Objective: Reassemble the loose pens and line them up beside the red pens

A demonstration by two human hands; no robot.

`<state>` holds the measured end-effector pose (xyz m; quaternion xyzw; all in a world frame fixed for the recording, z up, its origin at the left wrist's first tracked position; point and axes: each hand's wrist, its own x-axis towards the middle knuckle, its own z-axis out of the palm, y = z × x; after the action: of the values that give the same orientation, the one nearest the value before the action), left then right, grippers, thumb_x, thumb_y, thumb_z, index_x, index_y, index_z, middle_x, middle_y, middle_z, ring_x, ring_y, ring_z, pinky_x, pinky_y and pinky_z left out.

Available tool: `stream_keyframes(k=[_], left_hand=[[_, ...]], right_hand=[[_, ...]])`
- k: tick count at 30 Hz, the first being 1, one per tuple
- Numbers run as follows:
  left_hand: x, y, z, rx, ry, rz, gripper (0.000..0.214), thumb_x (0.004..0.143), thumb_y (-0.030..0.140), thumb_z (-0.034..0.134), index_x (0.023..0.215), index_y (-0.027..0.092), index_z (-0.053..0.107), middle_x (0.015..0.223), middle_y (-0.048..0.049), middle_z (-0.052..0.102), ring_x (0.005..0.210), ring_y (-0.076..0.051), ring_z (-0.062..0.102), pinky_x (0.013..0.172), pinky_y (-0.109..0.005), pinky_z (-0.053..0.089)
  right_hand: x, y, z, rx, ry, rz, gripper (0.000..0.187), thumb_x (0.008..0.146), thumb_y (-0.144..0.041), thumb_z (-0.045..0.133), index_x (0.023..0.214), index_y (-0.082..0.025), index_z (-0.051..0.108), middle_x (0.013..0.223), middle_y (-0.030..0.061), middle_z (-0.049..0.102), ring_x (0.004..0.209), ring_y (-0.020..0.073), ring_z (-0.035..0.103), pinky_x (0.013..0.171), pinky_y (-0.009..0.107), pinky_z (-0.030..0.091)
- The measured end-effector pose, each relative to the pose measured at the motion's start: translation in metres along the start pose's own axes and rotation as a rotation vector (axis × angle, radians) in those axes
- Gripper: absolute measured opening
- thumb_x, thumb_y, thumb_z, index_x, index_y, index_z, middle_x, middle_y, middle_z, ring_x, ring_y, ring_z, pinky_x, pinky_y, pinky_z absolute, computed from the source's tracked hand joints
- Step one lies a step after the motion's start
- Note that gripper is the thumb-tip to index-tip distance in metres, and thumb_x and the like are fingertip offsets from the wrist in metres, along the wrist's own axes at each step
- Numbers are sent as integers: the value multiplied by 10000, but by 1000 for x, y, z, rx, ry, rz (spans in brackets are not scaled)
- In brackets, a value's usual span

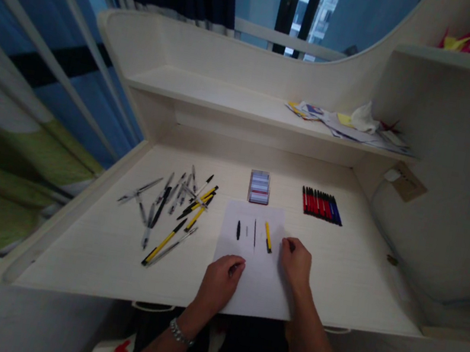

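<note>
Left hand and right hand loosely curled at the paper sheet, any grip impossible to tell, with risk of the yellow pen rolling from a careless wrist touch.

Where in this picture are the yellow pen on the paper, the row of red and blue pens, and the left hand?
Yellow pen (268, 237), head view, on its barrel.
Row of red and blue pens (321, 205), head view, on its middle.
Left hand (219, 284), head view, on its back.
</note>
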<state>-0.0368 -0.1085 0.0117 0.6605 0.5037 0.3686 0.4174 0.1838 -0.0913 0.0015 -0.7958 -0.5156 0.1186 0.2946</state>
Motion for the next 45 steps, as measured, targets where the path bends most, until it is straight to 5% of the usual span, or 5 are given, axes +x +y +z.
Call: stream_keyframes(k=[12, 23, 36, 43, 45], left_hand=[[2, -2, -1, 29, -26, -28, 167, 799, 297, 570, 851, 224, 712, 903, -64, 712, 854, -222, 633, 852, -344, 456], [5, -1, -4, 120, -67, 21, 167, 806, 257, 563, 870, 221, 712, 859, -59, 715, 764, -205, 642, 761, -320, 469], [15, 21, 9, -334, -3, -72, 377, 834, 350, 584, 1186, 216, 609, 1100, -79, 687, 968, -201, 654, 876, -318, 493], [16, 3, 13, -445, 11, -180, 379, 806, 388, 604, 1090, 139, 606, 877, -81, 705, 650, -149, 639, 656, -288, 521], [15, 1, 12, -464, 19, -199, 370, 796, 381, 610, 1075, 138, 608, 862, -76, 700, 640, -142, 629, 644, -282, 516]], right_hand=[[21, -31, 8, -114, -154, -102, 244, 867, -323, 505, 954, -188, 689, 918, 85, 708, 844, 190, 630, 748, 263, 402], [46, -43, 21, -277, -249, 29, 255, 815, -380, 557, 894, -188, 706, 933, 155, 702, 871, 261, 642, 715, 335, 427], [-23, -61, 14, 668, -411, -130, 260, 824, -397, 552, 880, -185, 690, 814, 47, 706, 725, 177, 634, 680, 281, 479], [17, -38, 8, 265, -172, -205, 225, 857, -298, 534, 959, -198, 708, 969, 59, 704, 892, 185, 626, 846, 295, 442], [32, -29, 11, 113, -226, -238, 219, 848, -254, 551, 994, -214, 709, 1009, 61, 695, 929, 185, 620, 870, 288, 427]])
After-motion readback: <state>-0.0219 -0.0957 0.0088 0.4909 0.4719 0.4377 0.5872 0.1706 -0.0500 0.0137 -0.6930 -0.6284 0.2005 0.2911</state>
